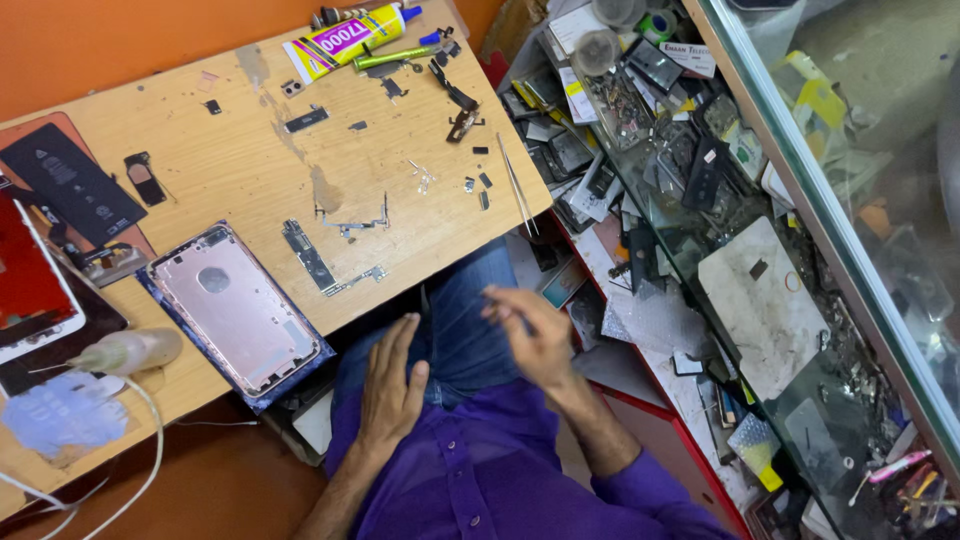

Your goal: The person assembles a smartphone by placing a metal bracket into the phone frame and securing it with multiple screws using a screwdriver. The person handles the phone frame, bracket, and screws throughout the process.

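My left hand (390, 385) lies flat on my thigh in blue jeans (465, 320), fingers spread, holding nothing. My right hand (530, 335) hovers over my lap, slightly blurred, with fingers loosely apart and nothing visible in it. Both are just below the front edge of the wooden table (250, 160). On the table near my left hand lies a pink phone back housing (235, 305) on a dark mat. A narrow logic board (308, 255) lies beside it. Thin tweezers (517, 185) rest at the table's right edge.
A yellow glue tube (345, 38), small screws and brackets, a black battery (70, 180), a phone screen (30, 285) and a squeeze bottle (125, 352) are on the table. To the right is a shelf crammed with phone parts (640, 150) beside a glass counter (860, 200).
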